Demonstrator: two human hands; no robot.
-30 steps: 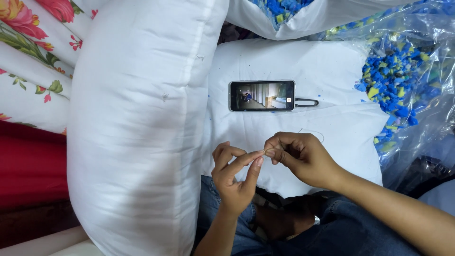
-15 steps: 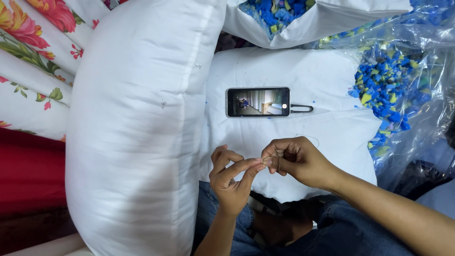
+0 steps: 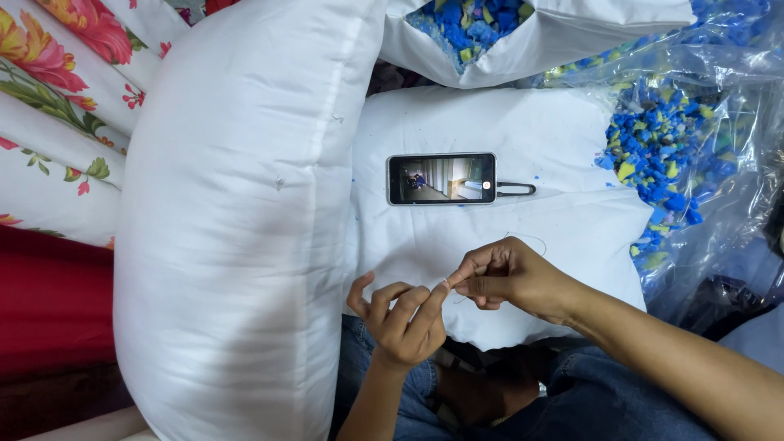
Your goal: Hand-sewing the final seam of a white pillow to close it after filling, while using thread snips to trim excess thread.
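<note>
My left hand [image 3: 400,314] and my right hand [image 3: 506,273] meet fingertip to fingertip over a white pillow [image 3: 506,237] on my lap. Both pinch something very small between thumb and forefinger, and a fine thread [image 3: 527,238] loops up from my right hand across the pillow. Whether a needle is there is too small to tell. A phone [image 3: 442,178] with a lit screen lies flat on the same pillow, just beyond my hands, with a small dark cable end at its right side.
A large stuffed white pillow [image 3: 237,220] stands along the left. An open white cover [image 3: 523,37] filled with blue and yellow foam scraps lies at the top. A clear plastic bag of foam scraps [image 3: 686,155] is on the right. Floral fabric [image 3: 57,106] and red cloth [image 3: 49,302] lie far left.
The view has shifted slightly. My hands stay together at the fingertips, working the thread with small finger movements; the phone and pillows have not moved.
</note>
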